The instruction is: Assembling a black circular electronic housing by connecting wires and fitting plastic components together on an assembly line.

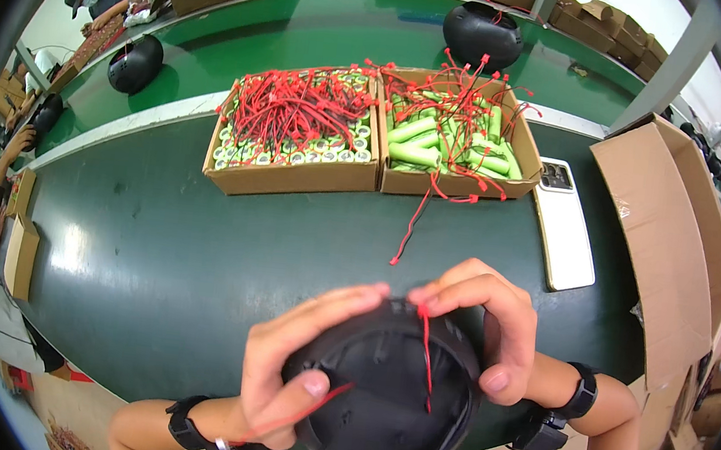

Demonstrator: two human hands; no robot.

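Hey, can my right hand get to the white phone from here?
Probably yes: nothing seems to stand between the right hand and the white phone, though that hand must first leave the round black shell.

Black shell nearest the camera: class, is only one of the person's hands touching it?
No: the left hand and the right hand both touch the black shell, one on each side.
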